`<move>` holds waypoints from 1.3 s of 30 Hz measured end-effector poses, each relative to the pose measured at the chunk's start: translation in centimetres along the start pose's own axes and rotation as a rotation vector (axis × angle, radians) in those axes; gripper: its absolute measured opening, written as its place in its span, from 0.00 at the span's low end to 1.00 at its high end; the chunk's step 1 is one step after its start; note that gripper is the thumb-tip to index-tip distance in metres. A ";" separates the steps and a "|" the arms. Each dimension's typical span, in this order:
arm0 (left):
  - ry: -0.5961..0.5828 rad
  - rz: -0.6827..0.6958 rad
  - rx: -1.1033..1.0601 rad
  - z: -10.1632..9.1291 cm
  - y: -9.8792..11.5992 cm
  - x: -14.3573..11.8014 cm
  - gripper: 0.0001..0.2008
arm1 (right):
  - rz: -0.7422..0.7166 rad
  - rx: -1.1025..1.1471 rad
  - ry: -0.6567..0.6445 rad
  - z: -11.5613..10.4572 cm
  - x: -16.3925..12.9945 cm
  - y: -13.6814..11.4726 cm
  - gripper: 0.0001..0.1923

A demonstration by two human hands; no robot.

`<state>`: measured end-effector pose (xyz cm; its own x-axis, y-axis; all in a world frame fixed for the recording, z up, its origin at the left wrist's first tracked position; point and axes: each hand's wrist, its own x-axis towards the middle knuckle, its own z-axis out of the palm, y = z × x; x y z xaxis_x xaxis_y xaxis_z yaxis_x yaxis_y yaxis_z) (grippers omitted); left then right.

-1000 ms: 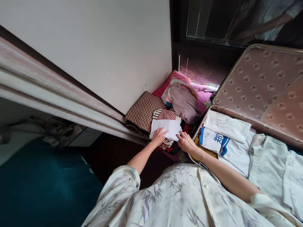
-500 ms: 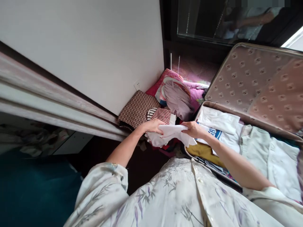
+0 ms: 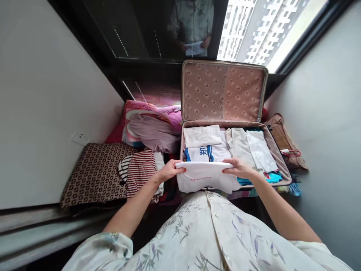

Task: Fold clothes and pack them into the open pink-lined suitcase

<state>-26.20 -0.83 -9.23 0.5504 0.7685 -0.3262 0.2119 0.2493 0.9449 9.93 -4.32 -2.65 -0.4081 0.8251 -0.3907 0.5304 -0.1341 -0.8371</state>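
The folded white garment (image 3: pixel 207 177) hangs between two hands over the near edge of the open suitcase (image 3: pixel 278 150), just below the middle of the frame, and it is pinched only along its top fold. Judging by that hold, the main risk is that the lower layers sag and the fold falls open, since nothing supports the cloth from beneath. A loose corner at the lower right already droops, and it could catch on the suitcase rim or drag across the clothes packed inside, pulling them askew. The white shirt with blue lettering (image 3: pixel 207 153) and the pale folded shirts (image 3: pixel 248 145) lie neatly in the case, so a careless pass over them could rumple the stack.

The left hand (image 3: pixel 169 171) is closed on the garment's left end, fingers curled over the top edge, thumb out of sight under the cloth. The right hand (image 3: pixel 239 168) grips the right end in the same way, fingers wrapped over the fold. Neither hand touches anything else.

To the left of centre, a striped red and white top (image 3: pixel 139 171) lies on a brown patterned cloth (image 3: pixel 96 175), with pink bedding (image 3: pixel 152 126) in a heap beyond them. A tan bag (image 3: pixel 284 141) sits right of the case, against the wall.
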 end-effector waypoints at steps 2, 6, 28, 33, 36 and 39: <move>-0.032 0.034 0.046 1.9 0.7 2.9 0.18 | 0.021 0.018 0.047 -1.6 -1.1 2.2 0.16; 0.028 0.174 0.181 4.4 4.0 9.8 0.16 | -0.024 -0.029 0.198 -7.1 -1.5 5.1 0.18; 0.187 0.640 0.745 24.7 4.9 21.7 0.20 | -0.234 -0.641 0.612 -21.5 -11.0 21.2 0.21; -0.341 0.557 1.110 30.3 -1.3 20.2 0.20 | -0.062 -0.932 0.269 -17.4 -15.3 29.1 0.18; -0.392 0.461 1.146 31.1 -2.2 20.3 0.21 | 0.049 -0.900 0.208 -15.7 -16.1 31.4 0.18; -0.274 0.501 1.176 31.2 -1.4 21.3 0.26 | 0.114 -0.854 0.329 -14.8 -15.0 31.0 0.24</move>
<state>10.39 -3.17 -18.32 0.8911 0.4478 -0.0740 0.4348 -0.7955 0.4221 43.47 -12.74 -17.03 -0.1567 0.9639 -0.2152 0.9762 0.1181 -0.1819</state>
